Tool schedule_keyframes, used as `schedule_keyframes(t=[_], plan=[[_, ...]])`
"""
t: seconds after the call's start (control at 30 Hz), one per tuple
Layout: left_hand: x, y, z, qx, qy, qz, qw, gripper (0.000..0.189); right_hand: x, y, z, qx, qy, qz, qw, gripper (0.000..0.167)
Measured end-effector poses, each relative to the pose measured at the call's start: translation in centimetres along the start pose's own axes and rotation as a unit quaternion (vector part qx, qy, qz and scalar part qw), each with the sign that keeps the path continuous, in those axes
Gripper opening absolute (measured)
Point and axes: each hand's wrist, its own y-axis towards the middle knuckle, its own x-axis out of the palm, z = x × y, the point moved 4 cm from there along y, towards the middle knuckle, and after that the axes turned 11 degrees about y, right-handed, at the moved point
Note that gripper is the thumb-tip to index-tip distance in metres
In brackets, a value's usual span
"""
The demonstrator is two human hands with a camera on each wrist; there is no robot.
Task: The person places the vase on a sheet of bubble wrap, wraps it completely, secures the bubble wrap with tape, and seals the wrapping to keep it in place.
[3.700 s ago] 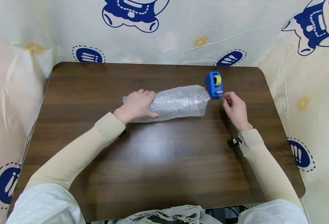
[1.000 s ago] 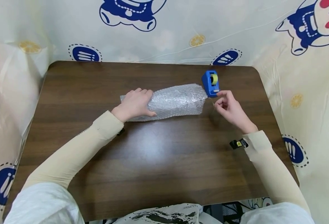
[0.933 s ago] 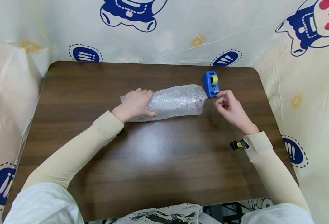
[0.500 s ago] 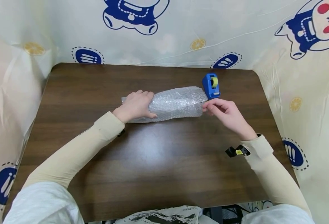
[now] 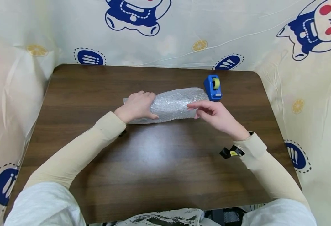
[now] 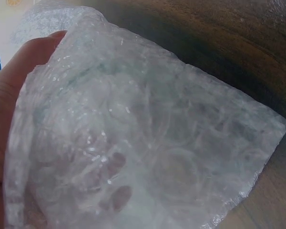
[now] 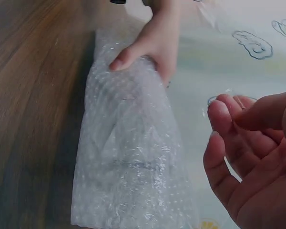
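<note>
A long bubble-wrapped package (image 5: 171,103) lies across the far middle of the table; what it contains is hidden by the wrap. My left hand (image 5: 138,106) grips its left part, thumb on the near side and fingers over the top. In the left wrist view the loose end of the bubble wrap (image 6: 181,124) sticks out past the hand. Over the package's right part is my right hand (image 5: 214,116), its thumb and fingertips pinching a small piece of clear tape (image 7: 228,90), which barely shows in the right wrist view.
A blue tape dispenser (image 5: 212,88) with a yellow core stands just beyond the package's right end. The brown wooden table (image 5: 154,175) is enclosed at the back and sides by a printed white curtain (image 5: 176,31).
My right hand has come away from the tape dispenser and moved left to over the package's right part. The left hand keeps its grip on the package, which stays in place.
</note>
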Motion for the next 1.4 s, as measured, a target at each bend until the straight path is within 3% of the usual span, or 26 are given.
schedule_keyframes(t=[0.13,0.33,0.43,0.6,0.8,1.0,1.13,1.27,1.4], plan=[[-0.2,0.0,-0.1,-0.003,-0.004,-0.005,1.0,0.078,0.8,0.7,0.0,-0.001,-0.042,0.011,0.9991,0.023],[-0.2,0.0,-0.1,0.0,-0.007,-0.007,1.0,0.079,2.0,1.6,-0.5,-0.089,-0.093,0.021,0.9915,0.016],[-0.1,-0.1,0.0,0.0,-0.007,-0.006,1.0,0.079,2.4,2.0,-0.7,-0.109,-0.097,0.019,0.9892,0.015],[-0.1,0.0,0.1,-0.007,-0.005,-0.012,0.9999,0.078,2.9,2.9,-0.8,-0.08,-0.075,0.014,0.9939,0.013],[-0.2,0.5,0.2,-0.014,0.001,-0.033,0.9994,0.079,3.1,3.8,-1.1,-0.085,-0.075,0.017,0.9934,0.013],[-0.2,0.5,0.1,-0.017,-0.003,-0.034,0.9993,0.079,3.4,4.9,-0.8,-0.043,-0.047,0.008,0.9979,0.015],[-0.3,0.4,0.1,-0.017,-0.002,-0.034,0.9993,0.079,3.8,5.6,-0.4,-0.032,-0.068,0.0,0.9971,0.018],[-0.5,0.4,0.0,-0.018,-0.005,-0.034,0.9992,0.077,4.6,6.2,0.0,-0.046,-0.145,-0.017,0.9882,0.02],[-0.6,0.4,0.0,-0.017,-0.01,-0.036,0.9991,0.076,5.8,6.5,0.4,-0.092,-0.243,-0.037,0.9649,0.021]])
